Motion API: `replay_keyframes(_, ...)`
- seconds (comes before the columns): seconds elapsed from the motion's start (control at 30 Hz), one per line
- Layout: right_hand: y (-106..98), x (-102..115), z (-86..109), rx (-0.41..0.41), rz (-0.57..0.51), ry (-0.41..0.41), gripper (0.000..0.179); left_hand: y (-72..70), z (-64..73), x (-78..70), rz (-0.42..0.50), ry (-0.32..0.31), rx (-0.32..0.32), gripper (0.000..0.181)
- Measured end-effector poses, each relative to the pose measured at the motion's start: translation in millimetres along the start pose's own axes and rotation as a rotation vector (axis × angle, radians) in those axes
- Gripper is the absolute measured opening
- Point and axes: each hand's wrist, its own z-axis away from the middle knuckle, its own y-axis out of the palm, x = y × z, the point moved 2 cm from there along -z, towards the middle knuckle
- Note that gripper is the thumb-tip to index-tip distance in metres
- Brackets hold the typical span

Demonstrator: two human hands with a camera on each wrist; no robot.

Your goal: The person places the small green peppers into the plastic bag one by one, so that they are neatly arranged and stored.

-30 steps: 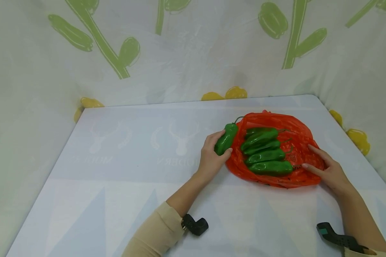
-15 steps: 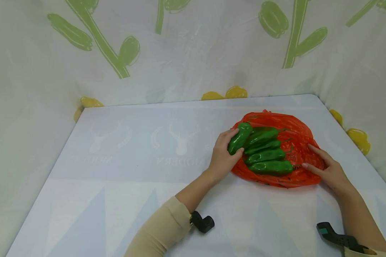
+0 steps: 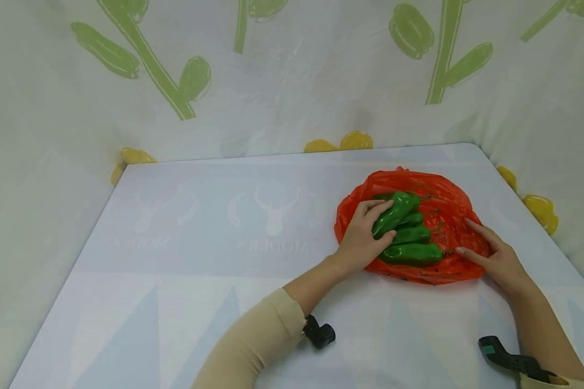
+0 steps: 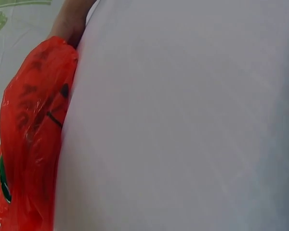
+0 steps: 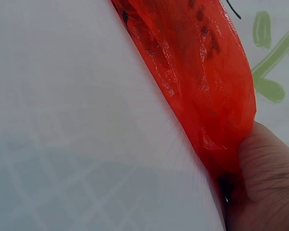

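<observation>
My left hand (image 3: 362,240) grips a glossy green pepper (image 3: 391,213) between thumb and fingers, above other green peppers (image 3: 412,254) lying in a red plastic bag (image 3: 455,205). Those peppers lie side by side with their stems toward the right; the left hand and its pepper hide part of them. At the bag's right edge, my right hand (image 3: 503,265) holds the rim, its thumb (image 5: 262,163) over the red film in the right wrist view. In the left wrist view only the bag's outer side (image 4: 33,120) and part of a hand (image 4: 70,21) beyond it show.
The bag rests on a pale table (image 3: 199,216) with faint printed shapes, near its back right corner. Behind the table hangs a white sheet (image 3: 311,70) with green plant drawings. Black wrist devices (image 3: 319,332) sit on both forearms.
My left hand has carried its pepper rightward from the bag's left edge to over the peppers inside. The right hand has stayed on the bag's right edge.
</observation>
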Motion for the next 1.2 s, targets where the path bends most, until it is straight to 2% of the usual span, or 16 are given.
replay_keyframes(0.3, -0.2, -1.8, -1.0, -0.003, 0.004, -0.004, 0.071, 18.1, -7.0, -4.1, -0.165, 0.034, 0.130, 0.054)
replay_keyframes(0.47, 0.9, -1.6, -1.1, -0.004, -0.002, -0.007, 0.072, 24.1, -7.3, -4.1, -0.259, 0.037, 0.164, 0.054)
replay_keyframes(0.8, 0.8, -0.4, -0.1, -0.001, 0.004, -0.008, 0.071, 30.1, -7.3, 1.5, -0.236, -0.013, 0.243, 0.054)
replay_keyframes(1.0, 1.4, -1.4, 0.2, -0.007, -0.008, -0.010, 0.070, 29.9, -7.8, 3.7, -0.260, -0.034, 0.227, 0.054)
replay_keyframes(1.2, 0.8, -0.9, 1.7, -0.010, -0.007, -0.016, 0.070, 29.4, -10.0, 3.6, -0.325, 0.013, 0.179, 0.053)
